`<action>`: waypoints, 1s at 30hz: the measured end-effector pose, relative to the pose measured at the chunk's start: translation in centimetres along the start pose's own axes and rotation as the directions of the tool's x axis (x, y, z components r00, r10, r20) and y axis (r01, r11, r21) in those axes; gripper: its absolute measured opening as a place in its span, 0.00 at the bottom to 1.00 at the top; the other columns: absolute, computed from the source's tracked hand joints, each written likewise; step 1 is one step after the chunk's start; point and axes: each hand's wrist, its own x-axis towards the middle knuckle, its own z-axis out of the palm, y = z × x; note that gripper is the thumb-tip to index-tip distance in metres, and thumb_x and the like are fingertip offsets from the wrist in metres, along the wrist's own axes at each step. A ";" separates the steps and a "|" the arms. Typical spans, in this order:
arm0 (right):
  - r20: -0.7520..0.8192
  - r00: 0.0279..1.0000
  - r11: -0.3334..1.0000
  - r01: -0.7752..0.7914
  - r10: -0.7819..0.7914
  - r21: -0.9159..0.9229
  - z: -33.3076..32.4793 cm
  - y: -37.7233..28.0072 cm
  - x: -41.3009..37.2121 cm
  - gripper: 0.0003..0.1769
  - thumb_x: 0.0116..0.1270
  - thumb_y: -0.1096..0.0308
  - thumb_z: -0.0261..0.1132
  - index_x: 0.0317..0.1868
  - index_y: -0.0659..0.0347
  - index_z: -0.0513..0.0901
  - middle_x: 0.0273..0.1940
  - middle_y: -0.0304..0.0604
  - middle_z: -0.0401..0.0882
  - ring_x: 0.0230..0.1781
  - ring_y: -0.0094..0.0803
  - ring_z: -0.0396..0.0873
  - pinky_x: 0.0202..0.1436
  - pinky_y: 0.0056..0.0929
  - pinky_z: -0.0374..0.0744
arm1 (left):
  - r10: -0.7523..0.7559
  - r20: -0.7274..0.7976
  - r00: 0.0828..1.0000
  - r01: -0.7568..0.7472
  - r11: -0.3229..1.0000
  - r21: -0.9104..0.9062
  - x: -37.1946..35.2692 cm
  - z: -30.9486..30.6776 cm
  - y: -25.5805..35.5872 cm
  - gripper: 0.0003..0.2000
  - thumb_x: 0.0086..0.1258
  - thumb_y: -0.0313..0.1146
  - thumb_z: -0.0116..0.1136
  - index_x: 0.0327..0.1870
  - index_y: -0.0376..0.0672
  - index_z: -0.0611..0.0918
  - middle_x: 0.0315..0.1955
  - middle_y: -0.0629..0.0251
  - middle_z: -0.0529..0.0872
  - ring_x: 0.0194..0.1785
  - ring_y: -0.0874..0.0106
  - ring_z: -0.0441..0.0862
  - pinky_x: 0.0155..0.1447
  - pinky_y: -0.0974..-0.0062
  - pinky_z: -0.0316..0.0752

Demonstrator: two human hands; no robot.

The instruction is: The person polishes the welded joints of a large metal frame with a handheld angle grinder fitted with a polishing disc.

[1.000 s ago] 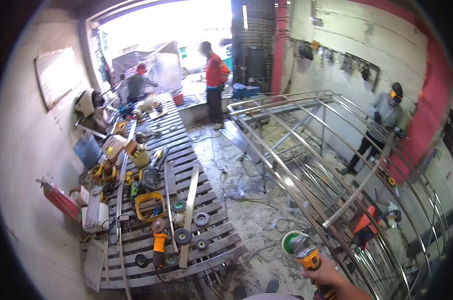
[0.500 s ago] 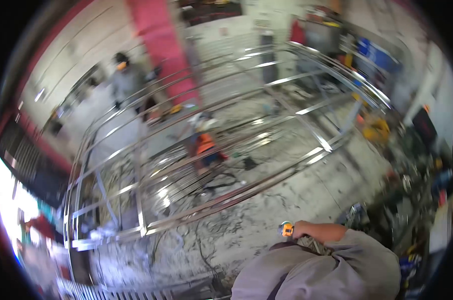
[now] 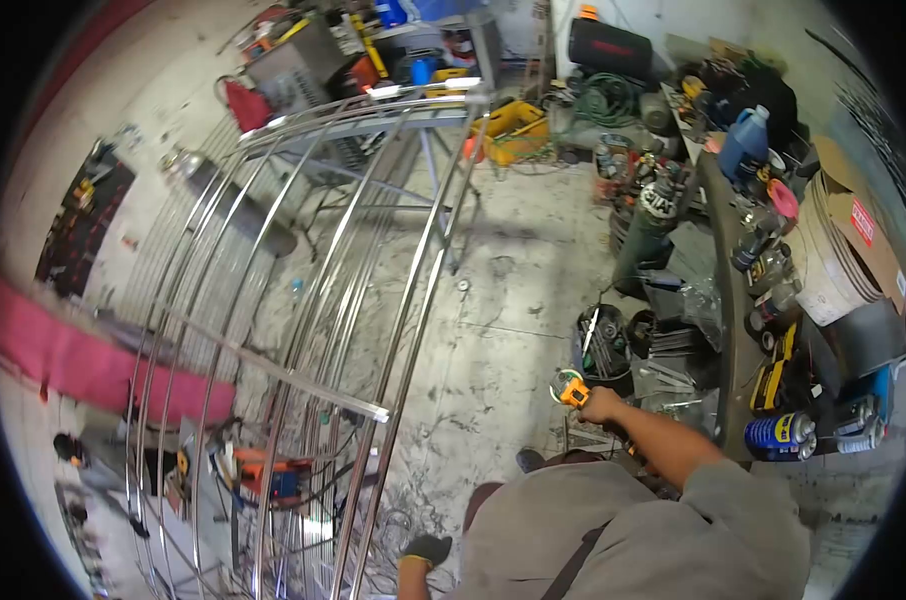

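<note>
My right hand [image 3: 600, 404] is bare and closed around a small yellow-and-black tape measure [image 3: 574, 393]. A pale round loop shows at the front of the tape measure. Below them lie flat metal pieces, and a dark bucket [image 3: 602, 348] holding metal bits stands just beyond. My left hand [image 3: 428, 549], in a dark glove with a yellow cuff, hangs low near the bottom edge. It is beside the long shiny metal tubes of a large frame [image 3: 393, 345], apart from them. How its fingers are bent is hard to make out, and no object shows in it.
A workbench [image 3: 725, 290] with spray cans [image 3: 779, 436] and a blue jug [image 3: 744, 140] runs along the right. A green gas cylinder [image 3: 641, 240] stands beside it. A yellow crate [image 3: 516, 132] lies at the back. Another person [image 3: 103, 470] is at the far left.
My view has swung to the right, bringing the workbench and cylinder close into sight. My left hand has come into view. The tape measure stays in my right hand, now held further out.
</note>
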 end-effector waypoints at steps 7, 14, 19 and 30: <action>-0.096 0.991 0.920 -0.050 0.094 0.388 -8.2 2.7 4.0 0.37 0.50 0.48 0.85 0.55 0.65 0.91 0.50 0.58 0.95 0.54 0.54 0.93 0.61 0.46 0.88 | 0.325 -0.212 0.922 -0.370 0.902 -0.224 -9.2 -40.6 17.0 0.18 0.88 0.45 0.54 0.56 0.39 0.89 0.52 0.49 0.93 0.53 0.48 0.92 0.58 0.56 0.85; -0.142 0.980 0.820 -0.034 0.139 0.571 -16.4 5.1 15.2 0.32 0.52 0.56 0.87 0.54 0.65 0.91 0.48 0.54 0.95 0.49 0.48 0.94 0.57 0.44 0.88 | 0.599 -0.213 0.772 -0.586 0.801 0.126 2.4 -64.8 20.8 0.17 0.87 0.50 0.57 0.55 0.46 0.88 0.41 0.48 0.92 0.47 0.42 0.91 0.53 0.47 0.84; -0.240 0.949 0.825 -0.036 0.205 0.564 -25.5 4.3 21.8 0.31 0.55 0.61 0.86 0.54 0.70 0.86 0.39 0.52 0.93 0.35 0.44 0.93 0.42 0.44 0.89 | 0.608 -0.305 0.733 -0.589 0.792 0.160 10.7 -81.4 27.2 0.16 0.86 0.48 0.59 0.52 0.43 0.86 0.37 0.48 0.91 0.44 0.43 0.91 0.49 0.48 0.84; -0.241 0.951 0.537 0.101 0.196 0.838 -57.2 -6.0 33.0 0.20 0.61 0.73 0.83 0.48 0.61 0.81 0.25 0.38 0.80 0.13 0.27 0.76 0.17 0.32 0.76 | 0.653 -0.131 0.746 -0.548 0.713 0.437 24.7 -103.3 37.0 0.18 0.85 0.49 0.58 0.43 0.41 0.85 0.32 0.43 0.89 0.41 0.40 0.89 0.48 0.42 0.82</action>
